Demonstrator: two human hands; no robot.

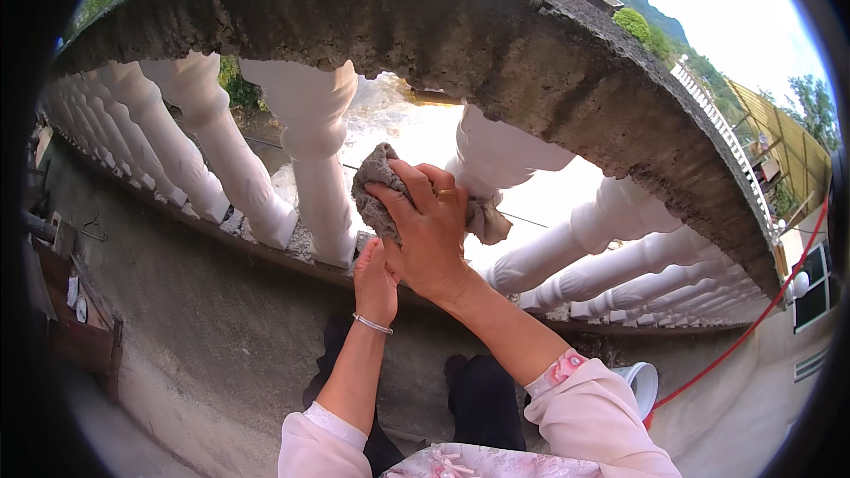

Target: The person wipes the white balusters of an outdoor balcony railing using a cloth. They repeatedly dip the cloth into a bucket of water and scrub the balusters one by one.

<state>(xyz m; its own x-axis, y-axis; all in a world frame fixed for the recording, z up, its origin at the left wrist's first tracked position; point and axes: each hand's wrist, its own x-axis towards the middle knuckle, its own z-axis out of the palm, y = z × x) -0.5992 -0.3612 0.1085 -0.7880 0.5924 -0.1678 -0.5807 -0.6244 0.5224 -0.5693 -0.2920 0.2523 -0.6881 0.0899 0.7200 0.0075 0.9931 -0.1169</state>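
Observation:
A crumpled grey-brown cloth [377, 196] is bunched under my right hand [428, 219], whose fingers curl over it against a white baluster of the railing. The cloth's other end [490, 221] sticks out to the right of that hand. My left hand [376, 275], with a bracelet at the wrist, is just below, touching or very near the right one; its fingers are mostly hidden, and I cannot tell if it grips anything. A white baluster [319, 172] stands left of the cloth, and the upper part of another [495, 153] shows behind my right hand.
A rough concrete handrail [412, 20] arches over rows of white balusters on both sides. Behind me to the right stands a white bucket [643, 388], near a red rope or pole [750, 332]. Wooden boards and odds and ends [73, 305] lie at the left. Water shows beyond the railing.

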